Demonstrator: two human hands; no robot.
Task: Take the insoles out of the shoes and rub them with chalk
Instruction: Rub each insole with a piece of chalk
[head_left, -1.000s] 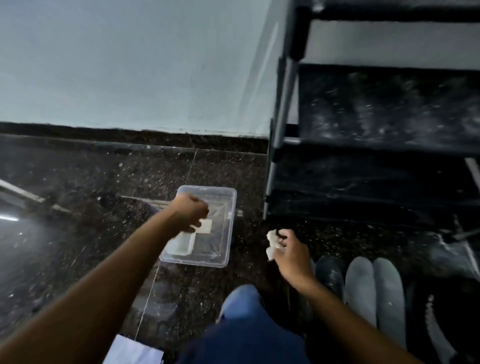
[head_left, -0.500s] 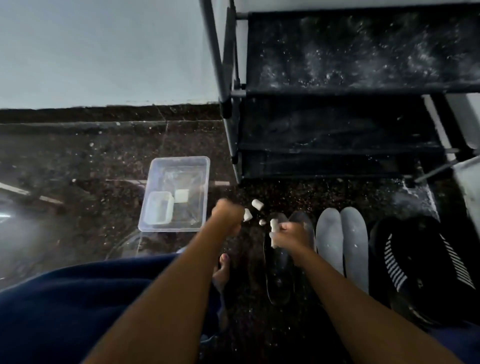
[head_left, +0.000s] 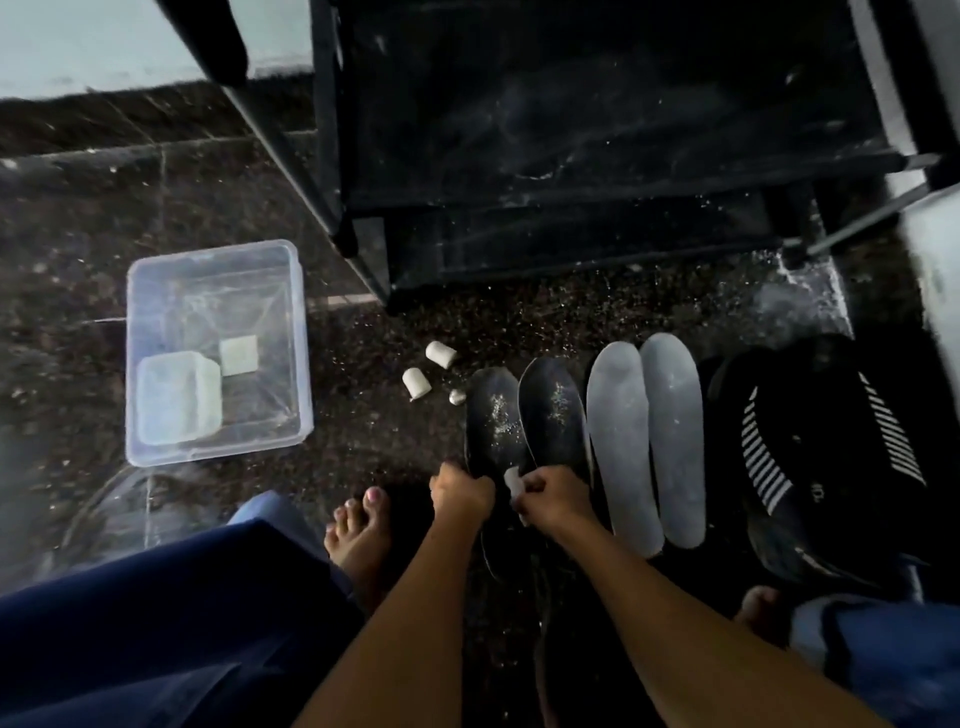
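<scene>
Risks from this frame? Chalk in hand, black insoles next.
1. The chalk piece pinched by the right hand is small; it may crumble or slip onto the black insoles.
2. Loose chalk pieces lie on the floor near the bare foot; a shift could crush them.
3. The grey insoles lie right beside the black ones, so rubbing may nudge them.

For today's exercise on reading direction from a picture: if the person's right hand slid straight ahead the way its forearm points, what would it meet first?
Most likely the black insole directly ahead: the right hand, pinching a chalk piece, sits at that insole's near end. Height above the insole is unclear.
</scene>
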